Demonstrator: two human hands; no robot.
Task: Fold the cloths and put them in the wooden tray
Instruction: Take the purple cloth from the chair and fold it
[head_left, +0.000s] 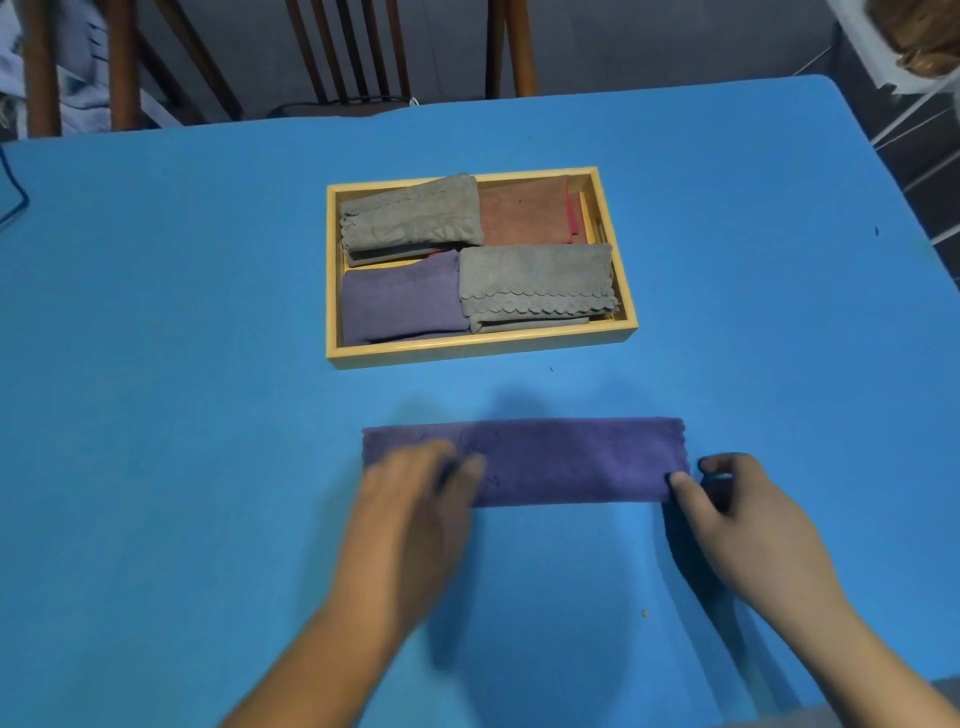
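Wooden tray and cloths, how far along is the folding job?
Done: four folded cloths show in the light wooden tray. In hand: the long purple cloth strip on the blue table, left hand resting on one end, right hand pinching the other. Left: fold it shorter and tray it.

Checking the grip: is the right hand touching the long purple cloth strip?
Touching: head view shows right hand pinching the long purple cloth strip at its end.
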